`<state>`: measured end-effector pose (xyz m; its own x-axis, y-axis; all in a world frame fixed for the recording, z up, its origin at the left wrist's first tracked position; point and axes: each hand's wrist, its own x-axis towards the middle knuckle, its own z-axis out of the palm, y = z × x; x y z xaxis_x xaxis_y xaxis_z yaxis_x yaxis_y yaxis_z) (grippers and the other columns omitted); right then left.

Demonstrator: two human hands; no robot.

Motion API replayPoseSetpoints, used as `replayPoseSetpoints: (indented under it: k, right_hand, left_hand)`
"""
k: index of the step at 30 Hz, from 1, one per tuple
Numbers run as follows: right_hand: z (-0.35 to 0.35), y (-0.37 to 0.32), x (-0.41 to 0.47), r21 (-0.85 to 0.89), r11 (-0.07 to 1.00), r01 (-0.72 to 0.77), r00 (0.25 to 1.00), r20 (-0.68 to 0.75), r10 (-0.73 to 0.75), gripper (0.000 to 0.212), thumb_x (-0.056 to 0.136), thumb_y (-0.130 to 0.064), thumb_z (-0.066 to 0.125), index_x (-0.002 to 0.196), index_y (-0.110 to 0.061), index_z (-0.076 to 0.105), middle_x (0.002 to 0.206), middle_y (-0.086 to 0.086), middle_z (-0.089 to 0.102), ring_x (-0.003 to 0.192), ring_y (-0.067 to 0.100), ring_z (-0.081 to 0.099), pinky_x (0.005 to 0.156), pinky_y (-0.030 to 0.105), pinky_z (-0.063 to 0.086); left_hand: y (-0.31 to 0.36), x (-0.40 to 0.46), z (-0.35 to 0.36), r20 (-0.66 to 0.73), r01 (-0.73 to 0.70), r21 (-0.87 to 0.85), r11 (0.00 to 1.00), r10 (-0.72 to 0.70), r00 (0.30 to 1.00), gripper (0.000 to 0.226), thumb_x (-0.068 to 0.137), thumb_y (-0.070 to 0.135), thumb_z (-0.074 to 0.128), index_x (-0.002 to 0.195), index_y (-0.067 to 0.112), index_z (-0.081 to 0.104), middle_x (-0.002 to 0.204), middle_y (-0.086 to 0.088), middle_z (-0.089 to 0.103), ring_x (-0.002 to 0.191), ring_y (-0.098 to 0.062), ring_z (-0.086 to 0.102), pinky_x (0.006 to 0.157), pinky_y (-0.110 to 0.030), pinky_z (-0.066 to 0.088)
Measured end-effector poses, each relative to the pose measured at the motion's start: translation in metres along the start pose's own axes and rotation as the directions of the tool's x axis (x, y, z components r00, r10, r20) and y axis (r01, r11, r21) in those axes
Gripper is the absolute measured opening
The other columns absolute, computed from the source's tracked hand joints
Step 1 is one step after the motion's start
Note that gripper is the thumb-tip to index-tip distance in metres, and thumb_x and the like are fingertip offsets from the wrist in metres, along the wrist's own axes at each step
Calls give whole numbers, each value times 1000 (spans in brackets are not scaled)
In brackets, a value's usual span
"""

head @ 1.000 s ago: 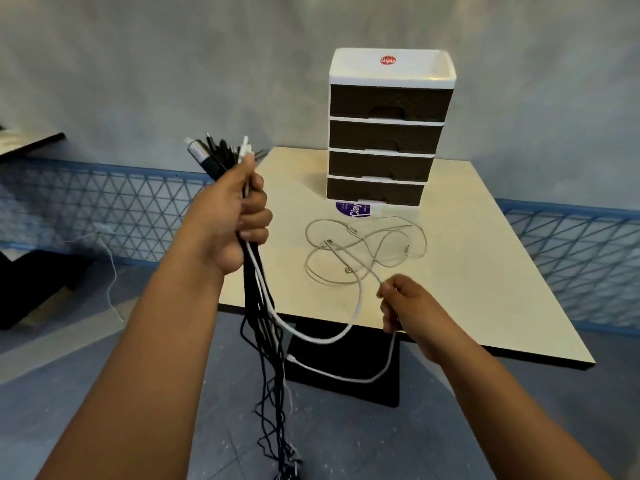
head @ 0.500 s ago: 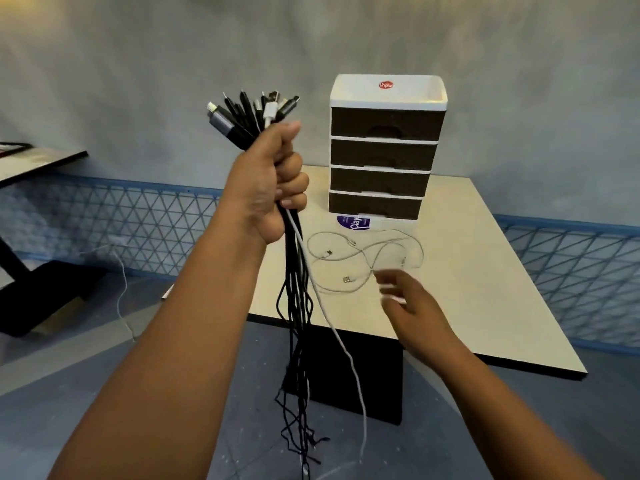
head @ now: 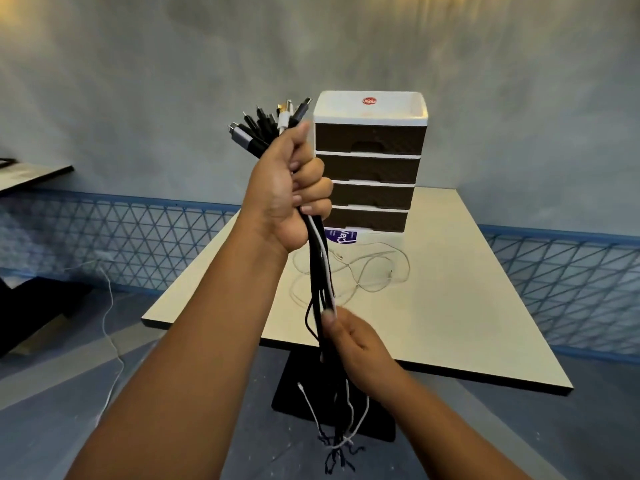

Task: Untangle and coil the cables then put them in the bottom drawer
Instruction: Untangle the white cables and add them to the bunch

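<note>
My left hand point(head: 289, 192) is raised in front of the drawer unit and grips a bundle of black and white cables point(head: 320, 271) just below their plugs, which fan out above my fist. The cables hang straight down past the table edge to loose ends near the floor. My right hand point(head: 353, 336) is lower down and holds the hanging bundle, thumb against the strands. A loose white cable point(head: 367, 271) lies in loops on the table. The drawer unit point(head: 372, 161) has a white top and several dark drawers; the bottom drawer point(head: 369, 218) is closed.
The cream table point(head: 450, 306) stands on a black pedestal base. A purple label point(head: 341, 235) lies in front of the drawer unit. A blue lattice rail point(head: 104, 233) runs along the wall. A thin white wire point(head: 110, 341) trails over the floor at left.
My left hand has lifted the bundle higher, in front of the drawers. My right hand let go of the white cable, then came in and took hold of the hanging bundle.
</note>
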<state>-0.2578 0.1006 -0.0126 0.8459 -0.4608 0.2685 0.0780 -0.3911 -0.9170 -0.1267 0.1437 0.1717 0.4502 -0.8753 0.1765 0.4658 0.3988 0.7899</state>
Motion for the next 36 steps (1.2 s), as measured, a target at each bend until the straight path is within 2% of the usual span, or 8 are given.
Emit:
replayPoseSetpoints:
  k: [9, 12, 15, 21, 25, 29, 33, 36]
  right_hand:
    - [-13, 60, 5, -77, 964, -253, 958, 120, 261, 19, 95, -37, 57, 92, -19, 61, 79, -7, 60, 73, 5, 56, 71, 24, 44]
    - [-31, 68, 19, 117, 945, -304, 953, 25, 303, 18, 90, -25, 56, 99, -18, 70, 97, 1, 73, 95, 14, 67, 87, 24, 50]
    - [-47, 86, 44, 182, 908, -377, 895, -180, 408, 24, 90, -6, 49, 90, -15, 72, 86, 5, 74, 86, 21, 70, 83, 31, 54]
    - [-67, 131, 91, -473, 768, -432, 892, -351, 286, 25, 95, -11, 53, 113, -22, 66, 111, -9, 61, 100, 13, 60, 85, 22, 43]
    - [-72, 154, 113, -729, 525, -440, 897, -381, 223, 42, 92, -9, 53, 133, -19, 57, 129, 4, 58, 108, 29, 56, 90, 37, 46]
    - [-76, 151, 124, -808, 431, -401, 916, -366, 167, 16, 93, -21, 57, 102, -28, 68, 96, -7, 66, 87, 23, 55, 69, 34, 42]
    - [-92, 120, 138, -782, 496, -379, 923, -357, 142, 4, 87, -27, 69, 89, -29, 72, 90, -13, 71, 88, 20, 58, 71, 35, 47]
    - [-107, 80, 156, -470, 749, -467, 865, -418, 277, 9, 92, -25, 64, 84, -25, 65, 78, -9, 70, 79, 13, 64, 73, 33, 50]
  left_hand:
    - [4, 34, -40, -20, -114, -94, 989, 113, 993, 56, 101, 52, 38, 55, 20, 33, 42, 8, 26, 35, -5, 20, 36, -17, 17]
    - [7, 50, -57, -2, -100, -90, 991, 100, 995, 48, 102, 46, 41, 60, 21, 36, 40, 9, 28, 33, -3, 23, 32, -16, 21]
    - [6, 69, -76, 14, -64, -84, 994, 65, 998, 45, 100, 31, 47, 56, 22, 38, 38, 8, 29, 30, -3, 25, 30, -16, 24]
    - [-4, 117, -114, 87, 83, -147, 986, -71, 994, 51, 100, 28, 41, 49, 22, 38, 35, 7, 29, 27, -4, 26, 29, -15, 24]
    - [-14, 147, -128, 62, 146, -158, 977, -138, 989, 51, 99, 27, 41, 49, 22, 39, 35, 8, 29, 28, -5, 26, 29, -15, 26]
    - [-23, 174, -142, 59, 209, -156, 965, -202, 978, 48, 98, 26, 43, 51, 22, 38, 37, 8, 29, 29, -4, 25, 30, -15, 25]
    - [-32, 193, -154, 21, 261, -168, 951, -261, 965, 47, 99, 30, 45, 53, 23, 37, 39, 8, 26, 31, -4, 22, 31, -15, 21]
    - [-38, 203, -159, -6, 298, -182, 937, -304, 953, 50, 100, 42, 45, 54, 23, 35, 41, 8, 24, 33, -3, 20, 36, -15, 13]
